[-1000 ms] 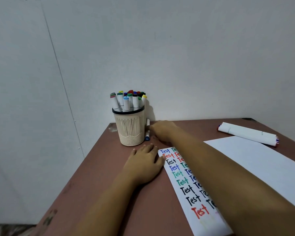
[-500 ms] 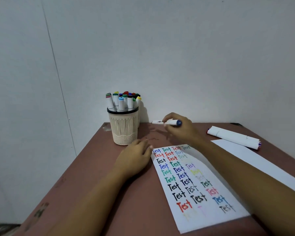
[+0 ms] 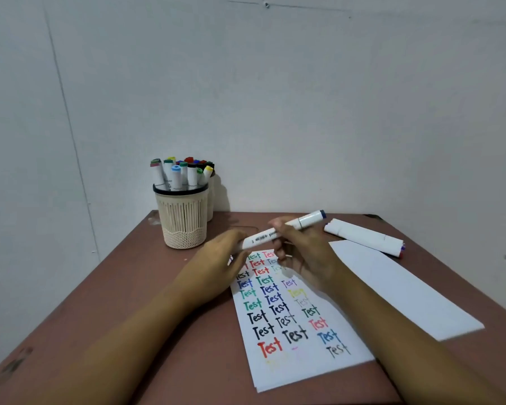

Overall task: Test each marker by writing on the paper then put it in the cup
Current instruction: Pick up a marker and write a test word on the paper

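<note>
Now both hands are on one marker. From my remote seat, I see the right hand (image 3: 301, 252) gripping the marker (image 3: 262, 237) around mid-barrel, fingers curled over it. The left hand (image 3: 216, 264), blurred with motion, has its fingers closed over the marker's low end at 8 o'clock. The marker hangs tilted above the top of the paper (image 3: 275, 375), touching neither it nor the table (image 3: 114, 302). Its blue-tipped end points to 2 o'clock.

That is the change. A second ago the right hand was down on the table just beside the cup (image 3: 183, 220), reaching for this marker where it lay, and the left hand lay flat at the paper's left edge. Half a second ago the marker was up in the right hand alone. The left hand has since lifted off the table to meet it. I judge that uncapping comes next, so nothing is yet written with this marker. Which end will be opened I cannot tell.

The paper, at 6 o'clock from the hands, carries test words (image 3: 270, 346) in many colours, set in three columns. The cup stands at 10 o'clock, near the wall (image 3: 304, 112), packed with upright markers (image 3: 181, 175), so most of the job looks done. A blank sheet (image 3: 406, 290) lies at 4 o'clock. A white bundle (image 3: 362, 236) lies at 2 o'clock, just beyond the marker's tip.
</note>
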Demonstrator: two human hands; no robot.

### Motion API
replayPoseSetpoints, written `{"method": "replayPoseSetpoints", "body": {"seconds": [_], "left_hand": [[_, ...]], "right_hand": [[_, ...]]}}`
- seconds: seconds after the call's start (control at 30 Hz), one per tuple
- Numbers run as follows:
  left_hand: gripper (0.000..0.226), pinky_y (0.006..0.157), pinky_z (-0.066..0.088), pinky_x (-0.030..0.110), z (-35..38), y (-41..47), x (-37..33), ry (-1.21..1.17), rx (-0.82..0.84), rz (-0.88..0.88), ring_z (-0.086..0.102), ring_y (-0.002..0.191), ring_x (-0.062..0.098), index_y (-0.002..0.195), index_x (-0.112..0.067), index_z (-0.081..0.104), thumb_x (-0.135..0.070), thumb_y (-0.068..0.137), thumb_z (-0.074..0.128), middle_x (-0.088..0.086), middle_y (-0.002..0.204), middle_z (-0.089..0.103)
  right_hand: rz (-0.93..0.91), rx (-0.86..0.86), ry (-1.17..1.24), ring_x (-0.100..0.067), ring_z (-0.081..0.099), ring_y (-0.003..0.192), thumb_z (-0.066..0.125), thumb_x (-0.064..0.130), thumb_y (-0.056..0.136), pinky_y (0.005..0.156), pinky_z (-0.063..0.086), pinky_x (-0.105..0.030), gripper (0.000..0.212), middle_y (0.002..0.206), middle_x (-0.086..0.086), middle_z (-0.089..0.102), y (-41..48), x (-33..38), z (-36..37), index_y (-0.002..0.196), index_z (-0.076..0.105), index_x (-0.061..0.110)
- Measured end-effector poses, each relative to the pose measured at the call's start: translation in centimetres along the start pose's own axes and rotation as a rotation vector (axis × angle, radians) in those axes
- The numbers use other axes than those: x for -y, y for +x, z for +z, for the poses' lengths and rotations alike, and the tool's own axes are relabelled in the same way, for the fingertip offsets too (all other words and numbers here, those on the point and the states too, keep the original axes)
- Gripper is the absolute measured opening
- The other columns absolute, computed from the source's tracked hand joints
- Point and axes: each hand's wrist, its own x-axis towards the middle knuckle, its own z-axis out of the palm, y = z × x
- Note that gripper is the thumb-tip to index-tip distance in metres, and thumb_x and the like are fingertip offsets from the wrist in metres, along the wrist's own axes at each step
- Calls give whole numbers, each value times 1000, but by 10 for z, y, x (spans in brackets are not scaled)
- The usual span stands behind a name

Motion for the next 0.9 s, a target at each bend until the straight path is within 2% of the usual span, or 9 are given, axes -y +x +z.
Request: {"method": "replayPoseSetpoints", "body": {"seconds": [0.1, 0.17, 0.27, 0.4, 0.47, 0.6, 0.67, 0.8, 0.9], "left_hand": [[16, 68, 39, 14, 2, 0, -3, -16, 0, 29, 51, 79, 8, 105, -12, 54, -17, 90, 58, -8, 90, 55], [17, 70, 41, 21, 4, 0, -3, -28, 12, 34, 52, 82, 9, 107, -13, 53, -19, 92, 54, -4, 94, 57], [21, 68, 38, 17, 8, 0, -7, -68, 31, 60, 48, 78, 3, 112, -15, 50, -25, 93, 51, -4, 94, 55], [17, 61, 37, 16, 10, 1, -12, -135, 21, 4, 49, 71, 3, 102, -17, 48, -30, 92, 54, -9, 80, 53], [17, 56, 36, 21, 8, 2, -10, -153, 7, -52, 49, 64, 8, 96, -15, 49, -32, 92, 51, -7, 72, 54], [32, 55, 33, 19, 7, 3, -11, -273, 21, -152, 45, 59, 6, 90, -8, 55, -38, 92, 47, -6, 63, 48], [40, 55, 32, 19, 5, 5, -11, -351, 25, -174, 44, 59, 5, 91, -7, 61, -45, 90, 49, -6, 65, 51], [15, 53, 35, 8, 0, 7, -17, -540, 23, -235, 51, 56, -4, 89, -11, 67, -23, 91, 57, -15, 60, 59], [13, 55, 36, 7, 0, 6, -24, -630, 4, -262, 53, 56, -6, 90, -9, 68, -17, 89, 58, -19, 61, 62]], "right_hand": [[-23, 46, -127, -11, 49, 52, 63, 16, 88, 47, 37, -20, 6, 60, -3, 55, -2, -9, 7, 84, 63, 11], [-53, 0, -135, -12, 48, 48, 63, 15, 89, 44, 37, -19, 13, 57, -4, 55, -2, -9, 11, 78, 61, 9], [-36, -146, -137, -11, 40, 38, 67, 29, 87, 38, 32, -19, 34, 47, -2, 48, 0, -4, 16, 61, 55, 10], [38, -258, -199, -9, 30, 35, 64, 49, 83, 36, 24, -18, 45, 42, 1, 38, -1, -4, 19, 58, 48, 15], [36, -224, -172, -8, 29, 38, 61, 48, 86, 37, 23, -18, 43, 45, 2, 39, -2, -3, 18, 62, 48, 15], [-26, -87, -74, -7, 40, 47, 60, 23, 92, 42, 30, -18, 12, 56, 4, 49, -2, -3, 17, 84, 57, 14], [-36, -62, -72, -6, 43, 49, 58, 19, 93, 45, 33, -17, 11, 57, 4, 51, -1, -4, 15, 85, 58, 11], [-51, -7, -67, -5, 45, 51, 57, 20, 93, 50, 37, -17, 16, 59, 2, 52, 2, -5, 12, 84, 57, 8], [-53, 15, -61, -5, 45, 51, 57, 21, 93, 48, 37, -15, 16, 59, 2, 52, 3, -6, 11, 85, 57, 7]]}}
